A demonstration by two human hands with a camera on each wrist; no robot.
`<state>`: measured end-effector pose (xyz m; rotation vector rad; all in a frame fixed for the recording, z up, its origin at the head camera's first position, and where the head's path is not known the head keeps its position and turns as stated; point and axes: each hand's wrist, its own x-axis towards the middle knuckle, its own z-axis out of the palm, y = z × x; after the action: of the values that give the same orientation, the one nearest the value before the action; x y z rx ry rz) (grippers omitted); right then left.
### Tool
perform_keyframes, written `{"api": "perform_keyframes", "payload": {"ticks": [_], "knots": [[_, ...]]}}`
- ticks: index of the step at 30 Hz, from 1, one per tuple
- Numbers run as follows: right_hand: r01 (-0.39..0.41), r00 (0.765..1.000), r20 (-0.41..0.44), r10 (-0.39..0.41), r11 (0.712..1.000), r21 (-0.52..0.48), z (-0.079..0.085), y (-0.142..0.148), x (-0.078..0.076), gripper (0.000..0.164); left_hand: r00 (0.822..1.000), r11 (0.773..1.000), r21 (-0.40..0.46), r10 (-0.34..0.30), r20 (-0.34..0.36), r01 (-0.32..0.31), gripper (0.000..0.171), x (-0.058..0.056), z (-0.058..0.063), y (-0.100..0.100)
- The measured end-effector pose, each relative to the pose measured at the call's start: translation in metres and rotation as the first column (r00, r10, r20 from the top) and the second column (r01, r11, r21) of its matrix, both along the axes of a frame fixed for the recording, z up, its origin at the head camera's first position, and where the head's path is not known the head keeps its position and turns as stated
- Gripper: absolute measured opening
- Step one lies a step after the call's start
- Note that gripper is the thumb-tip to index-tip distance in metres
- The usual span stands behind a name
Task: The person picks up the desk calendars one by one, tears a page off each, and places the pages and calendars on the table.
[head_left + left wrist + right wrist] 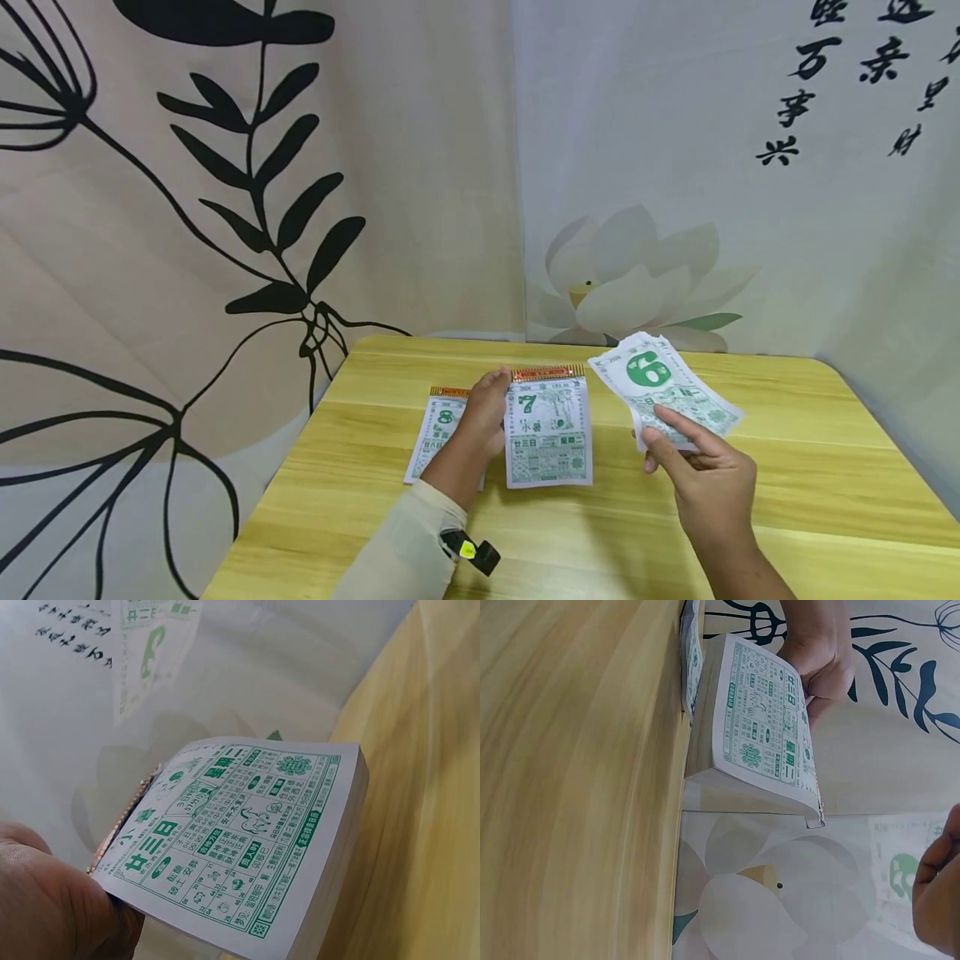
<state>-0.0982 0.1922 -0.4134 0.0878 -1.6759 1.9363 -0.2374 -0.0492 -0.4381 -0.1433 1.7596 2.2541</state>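
Observation:
My left hand [483, 421] grips a thick tear-off calendar [549, 433] by its upper left side, above the table. Its top page carries a green 7, and a red-and-gold strip binds its top edge. In the left wrist view the thumb side of the hand [52, 907] lies against the calendar [240, 840], whose page block shows thick. To the right, my right hand [708, 487] pinches a loose calendar sheet [678, 387] between thumb and fingers. That sheet has a green 6 and a ragged top edge, and looks blurred in the left wrist view.
A second calendar [435, 433] showing a green 8 lies on the wooden table [825, 467], partly hidden behind my left forearm. Printed curtains [435, 167] hang behind the table's back edge and along its sides. A strap with a yellow-marked black buckle [468, 550] sits at my left cuff.

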Motion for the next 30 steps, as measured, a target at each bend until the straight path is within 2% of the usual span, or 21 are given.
{"api": "perform_keyframes", "payload": {"ticks": [3,9,14,19,23,30], "knots": [[0.047,0.999,0.025,-0.046,0.999,-0.011,0.001,0.003,0.000,0.032,1.000,1.000,0.006,-0.010,0.013,0.010,0.056,0.001,-0.002,0.005],[0.139,0.979,0.151,-0.140,0.990,0.016,0.001,0.011,-0.001,0.030,0.999,1.000,-0.017,-0.006,0.041,0.007,0.051,0.000,-0.010,0.019],[0.137,0.956,0.255,-0.147,0.989,0.058,-0.003,0.019,-0.005,0.032,0.999,0.999,-0.034,0.001,0.050,0.001,0.051,0.000,-0.013,0.027],[0.153,0.944,0.298,-0.142,0.988,-0.014,-0.007,0.023,-0.009,0.035,0.998,0.999,-0.042,-0.018,0.057,0.020,0.054,0.000,-0.014,0.033],[0.159,0.934,0.329,-0.141,0.987,-0.028,-0.011,0.028,-0.010,0.037,0.997,0.999,-0.039,-0.033,0.065,0.035,0.054,0.000,-0.018,0.040],[0.177,0.887,0.430,-0.169,0.984,0.022,-0.025,0.045,-0.013,0.040,0.996,0.999,-0.016,-0.038,0.084,0.039,0.054,-0.002,-0.028,0.059]]}}
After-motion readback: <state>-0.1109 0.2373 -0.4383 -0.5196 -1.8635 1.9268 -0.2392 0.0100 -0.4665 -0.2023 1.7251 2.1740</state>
